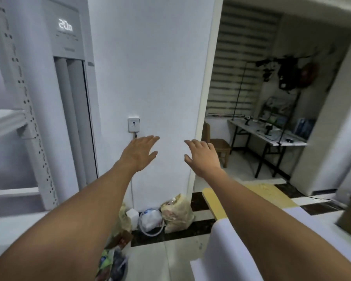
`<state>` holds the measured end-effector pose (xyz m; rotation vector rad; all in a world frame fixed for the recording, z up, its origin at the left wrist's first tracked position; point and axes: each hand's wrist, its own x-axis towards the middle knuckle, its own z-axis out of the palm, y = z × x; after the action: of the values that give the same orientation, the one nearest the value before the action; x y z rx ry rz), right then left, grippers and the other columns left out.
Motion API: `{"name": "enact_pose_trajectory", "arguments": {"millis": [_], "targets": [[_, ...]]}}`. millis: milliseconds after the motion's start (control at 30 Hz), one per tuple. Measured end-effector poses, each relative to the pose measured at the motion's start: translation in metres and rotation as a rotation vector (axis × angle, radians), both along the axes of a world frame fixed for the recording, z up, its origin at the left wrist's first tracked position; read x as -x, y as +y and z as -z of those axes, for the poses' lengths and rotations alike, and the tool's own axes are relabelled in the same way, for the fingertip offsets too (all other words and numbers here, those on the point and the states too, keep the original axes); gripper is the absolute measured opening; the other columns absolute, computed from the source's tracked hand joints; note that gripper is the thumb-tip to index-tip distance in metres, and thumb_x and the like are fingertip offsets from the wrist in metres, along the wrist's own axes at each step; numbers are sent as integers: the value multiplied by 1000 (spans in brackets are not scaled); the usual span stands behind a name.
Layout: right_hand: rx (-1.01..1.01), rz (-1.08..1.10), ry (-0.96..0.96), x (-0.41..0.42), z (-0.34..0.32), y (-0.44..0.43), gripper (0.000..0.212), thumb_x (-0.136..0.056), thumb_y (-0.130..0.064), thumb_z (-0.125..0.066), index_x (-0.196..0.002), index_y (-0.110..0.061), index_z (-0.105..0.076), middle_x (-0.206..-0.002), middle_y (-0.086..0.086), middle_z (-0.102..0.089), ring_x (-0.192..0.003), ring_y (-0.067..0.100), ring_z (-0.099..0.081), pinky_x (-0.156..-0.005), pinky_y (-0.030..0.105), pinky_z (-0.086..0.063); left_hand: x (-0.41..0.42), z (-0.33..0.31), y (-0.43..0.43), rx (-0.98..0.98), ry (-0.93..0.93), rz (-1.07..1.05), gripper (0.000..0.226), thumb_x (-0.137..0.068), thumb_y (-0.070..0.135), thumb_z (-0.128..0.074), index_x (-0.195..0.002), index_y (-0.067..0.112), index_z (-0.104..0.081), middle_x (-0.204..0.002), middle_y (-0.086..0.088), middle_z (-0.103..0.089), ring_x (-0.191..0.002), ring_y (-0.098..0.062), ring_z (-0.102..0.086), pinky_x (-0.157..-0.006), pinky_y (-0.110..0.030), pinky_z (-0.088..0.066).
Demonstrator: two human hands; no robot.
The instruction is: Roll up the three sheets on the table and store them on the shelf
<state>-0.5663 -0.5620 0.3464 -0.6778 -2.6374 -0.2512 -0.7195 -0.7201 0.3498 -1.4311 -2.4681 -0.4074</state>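
The left hand (139, 153) and right hand (203, 157) reach out mid-frame, fingers spread, holding nothing. A white sheet (225, 242) lies on the counter (213, 203), lower right. The metal shelf (33, 142) stands far left.

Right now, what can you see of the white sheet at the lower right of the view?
The white sheet looks plain, matte and paper-like, and it is not rolled. It lies spread at the lower right, and its left edge curves downward. A further white edge shows below it; whether that is another sheet cannot be told. The right forearm crosses in front of it, and contact is unclear. Neither the left hand nor the right hand holds it.
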Motion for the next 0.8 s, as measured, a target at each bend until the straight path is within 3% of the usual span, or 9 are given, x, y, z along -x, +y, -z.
{"name": "enact_pose_trajectory", "arguments": {"millis": [367,600,800], "targets": [[-4,135,27,-171,-20,25,52,-97,-40,-37,-146,-24,-30,-147,2,-38,-133,26,-36,-110,42,-25,-127,-8,38,59,94,116,55,-99,35,-36,-149,24,-16,-157,-1,-19,-143,-18,-22,-117,-35,-15],[42,238,131,-333,-26,41,50,-99,-40,-34,-146,-23,-29,-146,2,-38,-131,27,-37,-106,41,-28,-297,-16,73,-30,140,199,54,-99,31,-41,-148,22,-21,-156,-2,-20,-141,-22,-25,-116,-37,-20],[110,243,100,-452,-12,39,52,-99,-39,-34,-148,-24,-25,-151,1,-33,-133,26,-36,-109,42,-25,-425,-11,92,-4,89,232,54,-98,33,-40,-148,22,-21,-155,-1,-24,-141,-20,-25,-116,-35,-19]]}}
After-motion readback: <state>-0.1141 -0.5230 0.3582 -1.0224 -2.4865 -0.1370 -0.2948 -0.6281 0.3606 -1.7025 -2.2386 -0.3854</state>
